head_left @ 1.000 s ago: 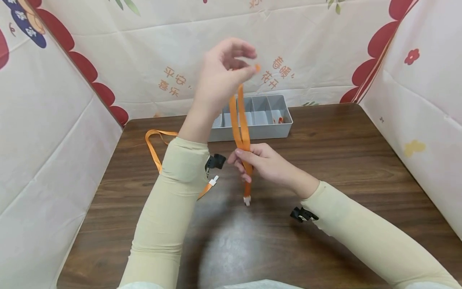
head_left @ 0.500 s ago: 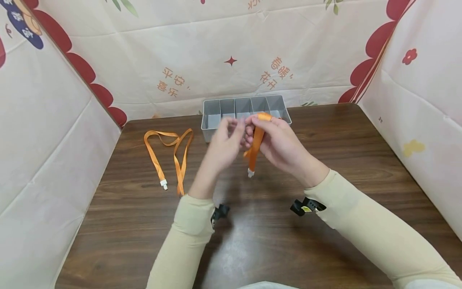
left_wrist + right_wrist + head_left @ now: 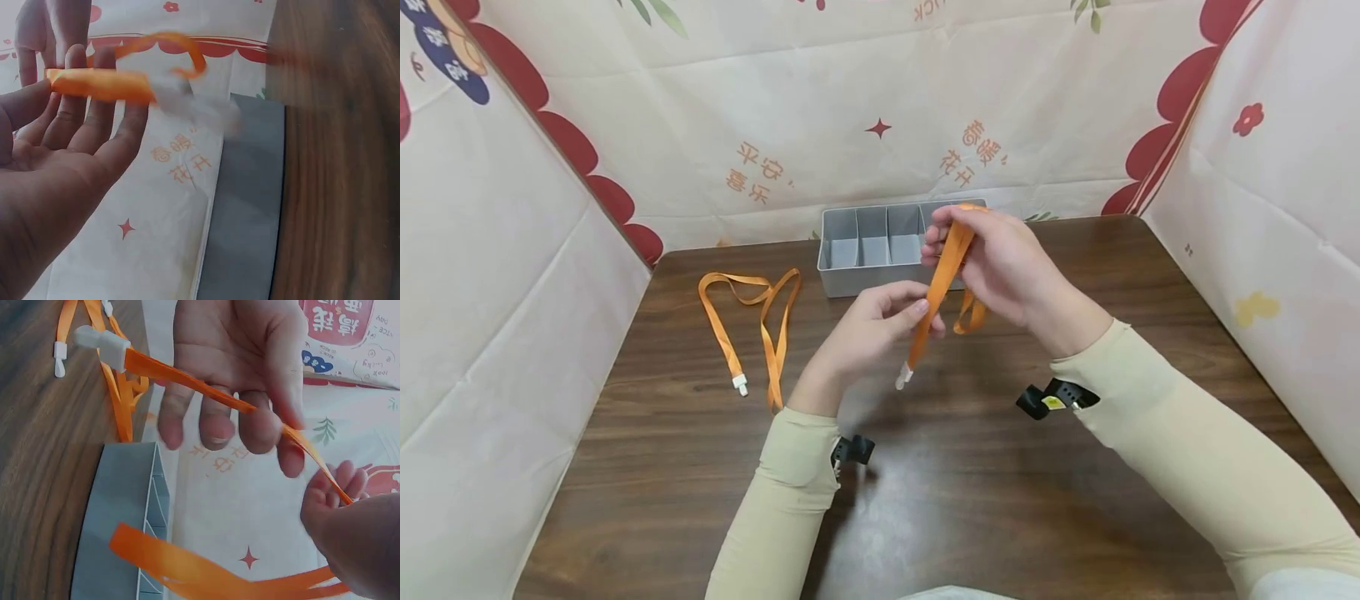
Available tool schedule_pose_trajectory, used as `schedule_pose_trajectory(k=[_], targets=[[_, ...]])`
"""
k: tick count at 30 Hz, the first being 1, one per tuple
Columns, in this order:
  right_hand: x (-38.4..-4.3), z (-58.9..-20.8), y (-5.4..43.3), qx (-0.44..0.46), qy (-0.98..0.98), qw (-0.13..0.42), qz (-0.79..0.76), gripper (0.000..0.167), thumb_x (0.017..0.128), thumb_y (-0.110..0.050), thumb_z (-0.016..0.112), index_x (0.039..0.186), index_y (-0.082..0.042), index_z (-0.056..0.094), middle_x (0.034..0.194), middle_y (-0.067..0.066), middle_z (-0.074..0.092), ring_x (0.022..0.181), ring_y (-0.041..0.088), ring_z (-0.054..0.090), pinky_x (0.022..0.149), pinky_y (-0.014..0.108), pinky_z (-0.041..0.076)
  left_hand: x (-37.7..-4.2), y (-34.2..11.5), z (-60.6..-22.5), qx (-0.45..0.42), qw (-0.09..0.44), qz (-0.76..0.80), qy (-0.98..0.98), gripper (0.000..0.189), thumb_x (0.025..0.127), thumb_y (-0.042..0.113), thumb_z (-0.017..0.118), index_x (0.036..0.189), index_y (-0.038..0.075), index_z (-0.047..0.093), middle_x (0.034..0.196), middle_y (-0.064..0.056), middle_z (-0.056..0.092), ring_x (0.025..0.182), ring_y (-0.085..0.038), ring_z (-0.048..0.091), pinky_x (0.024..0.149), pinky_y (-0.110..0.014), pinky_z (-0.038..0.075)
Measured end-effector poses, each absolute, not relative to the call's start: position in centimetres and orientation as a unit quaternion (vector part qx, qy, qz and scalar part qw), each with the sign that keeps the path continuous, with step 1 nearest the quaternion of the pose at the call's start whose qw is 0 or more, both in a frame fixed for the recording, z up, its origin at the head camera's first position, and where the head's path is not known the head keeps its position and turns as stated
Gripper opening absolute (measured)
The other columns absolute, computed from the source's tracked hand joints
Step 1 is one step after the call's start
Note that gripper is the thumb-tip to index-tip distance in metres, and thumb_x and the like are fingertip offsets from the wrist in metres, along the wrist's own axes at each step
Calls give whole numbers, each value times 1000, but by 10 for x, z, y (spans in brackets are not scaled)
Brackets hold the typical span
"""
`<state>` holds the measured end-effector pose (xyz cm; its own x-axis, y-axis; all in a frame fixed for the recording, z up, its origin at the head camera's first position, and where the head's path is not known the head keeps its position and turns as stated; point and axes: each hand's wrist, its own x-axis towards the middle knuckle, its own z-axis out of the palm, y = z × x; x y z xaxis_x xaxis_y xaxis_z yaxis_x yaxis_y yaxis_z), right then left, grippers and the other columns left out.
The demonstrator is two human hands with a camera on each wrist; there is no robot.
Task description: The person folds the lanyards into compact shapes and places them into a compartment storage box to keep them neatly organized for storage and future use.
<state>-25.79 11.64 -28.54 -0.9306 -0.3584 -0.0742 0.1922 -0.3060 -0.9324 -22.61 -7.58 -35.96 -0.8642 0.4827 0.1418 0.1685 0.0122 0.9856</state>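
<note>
An orange lanyard hangs between my two hands, its white plastic clip at the lower end. With thumb and fingers, my left hand pinches the strap just above that clip. My right hand holds the upper part of the strap, and a loose loop dangles under its palm. In the right wrist view the strap runs taut from clip to right hand, with a slack loop below. The clip is blurred in the left wrist view.
More orange lanyard strap lies on the wooden table at the left, a white clip on one end. A grey divided box stands at the back behind my hands. Printed cloth walls enclose the table.
My left hand came down from high above the box to the lanyard's clip end. My right hand rose and now holds the strap's upper part; the clip end swung left.
</note>
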Motion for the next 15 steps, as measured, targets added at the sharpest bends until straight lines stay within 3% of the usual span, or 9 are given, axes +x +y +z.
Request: schedule_pose_trajectory(k=[7,12,15], targets=[[-254,-282,113,-124,685,227,-681,31,114,-29,46,120,-6,65,111,0,67,107,25,60,96,40,47,-231,-71,-335,203,115,709,665,31,114,19,51,129,-4,65,87,-4,73,92,-21,74,100,-48,60],[-255,-279,115,-136,694,253,-660,37,115,-34,41,126,-6,62,93,0,64,87,22,60,92,40,51,-234,-68,-323,179,105,734,647,36,116,24,43,116,-6,63,90,-5,63,80,-22,69,86,-36,62],[-256,-275,120,-139,734,250,-617,51,116,-44,36,125,-3,65,90,1,71,88,19,70,96,36,59,-234,-69,-320,162,97,738,648,33,116,22,45,110,-5,63,88,-4,61,76,-21,68,81,-30,60]])
